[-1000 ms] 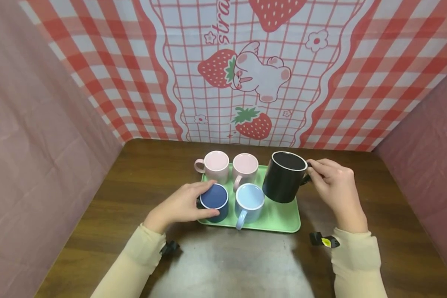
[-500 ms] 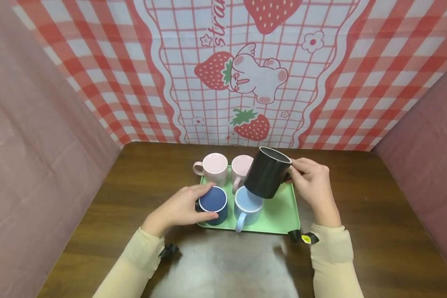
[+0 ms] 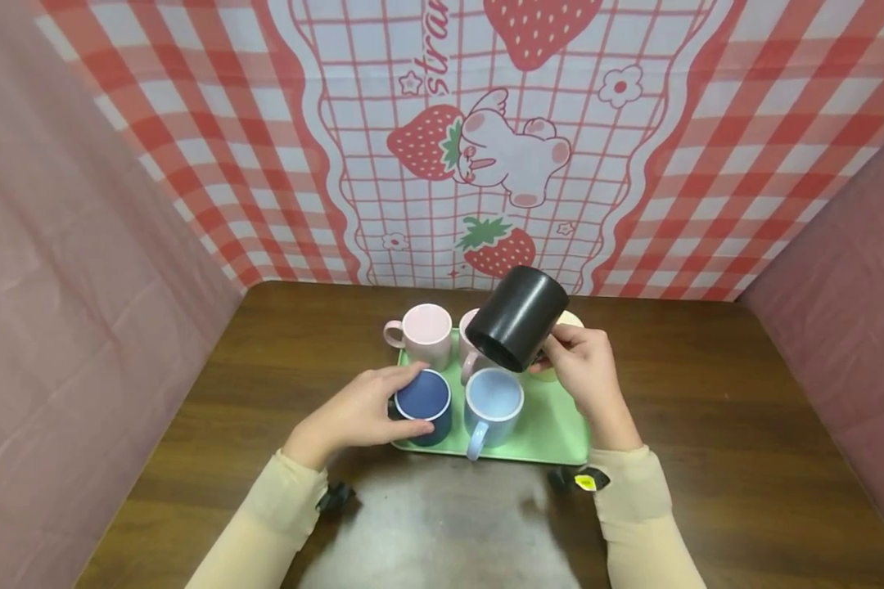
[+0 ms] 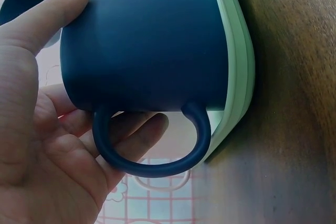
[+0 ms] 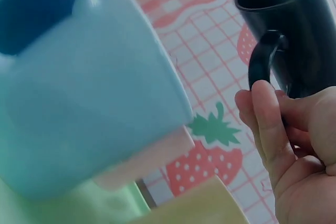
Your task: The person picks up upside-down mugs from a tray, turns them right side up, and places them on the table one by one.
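Black mug (image 3: 519,315), glossy, tilted; right grip (image 3: 588,376) pinches handle (image 5: 258,61); left grip (image 3: 361,406) clasps matte navy mug (image 3: 424,397).

I see a shiny black mug (image 3: 521,315) in the right hand (image 3: 588,372), a dull dark blue mug (image 4: 147,51) in the left hand (image 3: 361,405), a wooden table (image 3: 250,393) below.
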`<action>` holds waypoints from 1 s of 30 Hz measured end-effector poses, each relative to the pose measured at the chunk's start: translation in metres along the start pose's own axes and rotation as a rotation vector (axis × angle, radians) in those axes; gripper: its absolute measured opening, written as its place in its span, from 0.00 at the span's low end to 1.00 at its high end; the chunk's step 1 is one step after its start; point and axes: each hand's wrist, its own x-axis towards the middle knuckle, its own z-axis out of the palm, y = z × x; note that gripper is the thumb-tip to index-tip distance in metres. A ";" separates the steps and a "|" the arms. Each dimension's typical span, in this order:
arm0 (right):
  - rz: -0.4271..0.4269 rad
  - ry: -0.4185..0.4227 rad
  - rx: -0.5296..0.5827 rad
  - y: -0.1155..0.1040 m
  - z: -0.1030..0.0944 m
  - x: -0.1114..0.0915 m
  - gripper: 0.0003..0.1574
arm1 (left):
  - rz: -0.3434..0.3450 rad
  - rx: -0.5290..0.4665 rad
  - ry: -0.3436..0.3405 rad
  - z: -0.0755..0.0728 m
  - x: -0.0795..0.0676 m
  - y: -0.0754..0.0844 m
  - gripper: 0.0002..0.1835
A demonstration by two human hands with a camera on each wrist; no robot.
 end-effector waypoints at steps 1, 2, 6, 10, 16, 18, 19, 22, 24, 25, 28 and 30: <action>0.022 -0.004 0.028 0.000 0.002 0.000 0.13 | 0.002 0.000 0.002 0.000 0.000 0.000 0.48; 0.042 -0.008 0.053 0.000 0.003 0.000 0.13 | 0.003 0.000 0.004 0.001 0.000 -0.001 0.48; 0.124 -0.028 0.130 0.000 0.007 -0.001 0.12 | 0.003 -0.012 0.006 0.001 -0.001 -0.001 0.48; 0.197 -0.047 0.220 -0.001 0.010 -0.003 0.10 | 0.004 -0.026 0.005 0.001 0.000 0.000 0.48; 0.295 -0.050 0.328 -0.002 0.017 -0.004 0.09 | 0.013 -0.017 0.010 0.000 -0.001 0.002 0.47; 0.321 -0.058 0.343 -0.002 0.019 -0.005 0.10 | 0.016 -0.014 0.012 -0.001 -0.001 0.003 0.47; 0.332 -0.062 0.350 -0.001 0.020 -0.005 0.12 | 0.018 -0.013 0.013 -0.001 -0.001 0.003 0.47; 0.355 -0.073 0.382 0.000 0.022 -0.005 0.13 | 0.020 -0.010 0.017 0.000 -0.001 0.002 0.47; 0.371 -0.084 0.410 0.000 0.022 -0.005 0.12 | 0.021 -0.005 0.021 0.001 0.000 0.000 0.48; 0.378 -0.093 0.425 -0.001 0.022 -0.005 0.12 | 0.022 -0.004 0.023 0.001 0.000 0.000 0.48; 0.402 -0.124 0.468 -0.003 0.021 -0.006 0.13 | 0.026 0.000 0.027 0.002 0.000 0.000 0.49; 0.415 -0.146 0.488 -0.004 0.020 -0.006 0.16 | 0.027 0.001 0.025 0.002 0.000 0.001 0.49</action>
